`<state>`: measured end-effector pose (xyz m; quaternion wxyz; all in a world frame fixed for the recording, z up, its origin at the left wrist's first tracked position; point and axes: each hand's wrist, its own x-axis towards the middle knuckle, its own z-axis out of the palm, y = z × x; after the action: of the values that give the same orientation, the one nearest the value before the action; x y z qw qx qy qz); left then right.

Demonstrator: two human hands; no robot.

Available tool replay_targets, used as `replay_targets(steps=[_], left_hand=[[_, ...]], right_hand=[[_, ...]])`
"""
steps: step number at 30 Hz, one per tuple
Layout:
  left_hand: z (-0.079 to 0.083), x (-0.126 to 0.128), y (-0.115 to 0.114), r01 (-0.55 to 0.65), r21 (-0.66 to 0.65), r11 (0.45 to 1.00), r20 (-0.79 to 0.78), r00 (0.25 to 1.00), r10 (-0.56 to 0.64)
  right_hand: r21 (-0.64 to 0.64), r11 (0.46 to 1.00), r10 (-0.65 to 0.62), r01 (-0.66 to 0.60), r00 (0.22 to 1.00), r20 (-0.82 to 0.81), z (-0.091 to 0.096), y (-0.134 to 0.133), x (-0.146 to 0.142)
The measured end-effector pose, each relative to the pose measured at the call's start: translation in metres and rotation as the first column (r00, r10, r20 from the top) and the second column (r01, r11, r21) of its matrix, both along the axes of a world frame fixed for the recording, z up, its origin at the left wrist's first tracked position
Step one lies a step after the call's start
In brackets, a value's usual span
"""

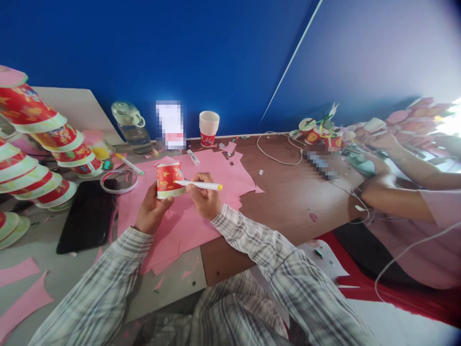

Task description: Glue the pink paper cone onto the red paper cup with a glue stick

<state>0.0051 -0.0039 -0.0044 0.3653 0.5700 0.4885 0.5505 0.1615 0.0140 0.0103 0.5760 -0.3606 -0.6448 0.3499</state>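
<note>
My left hand [154, 207] is wrapped round the lower left side of a red paper cup [167, 179] with yellow stars. The cup is held with its pale rim down and a pink disc on top. Between the fingers of my right hand [206, 198] is a white marker pen [201, 185] with a yellow end. Its tip meets, or nearly meets, the printed side of the cup. Beneath both hands lie pink paper sheets [201, 226]. A glue stick [193, 157] rests on the paper behind the cup.
Stacks of red cups [59, 139] lean at the left, near a black phone [88, 216], a tape roll [119, 181] and another marker [129, 164]. A water bottle [131, 127] and stacked cups [209, 129] stand by the blue wall. At right, another person's arms [399, 178] reach over decorated cups [333, 140].
</note>
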Motion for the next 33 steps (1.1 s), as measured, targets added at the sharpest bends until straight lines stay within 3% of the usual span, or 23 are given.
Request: replay_targets(steps=[7, 14, 33], left_hand=[[0.0017, 0.0013, -0.001, 0.016, -0.005, 1.0, -0.038, 0.999, -0.016], [0.0005, 0.0024, -0.001, 0.026, -0.001, 1.0, -0.025, 0.999, -0.026], [0.0016, 0.0019, -0.0019, -0.027, 0.003, 1.0, -0.096, 0.995, 0.028]], right_hand=[[-0.045, 0.999, 0.022, -0.027, 0.995, -0.097, -0.0001, 0.003, -0.0005], [-0.053, 0.998, 0.021, -0.023, 0.999, -0.037, -0.0002, 0.0025, -0.0006], [0.085, 0.996, -0.035, 0.026, 0.994, 0.102, 0.005, -0.0014, 0.0014]])
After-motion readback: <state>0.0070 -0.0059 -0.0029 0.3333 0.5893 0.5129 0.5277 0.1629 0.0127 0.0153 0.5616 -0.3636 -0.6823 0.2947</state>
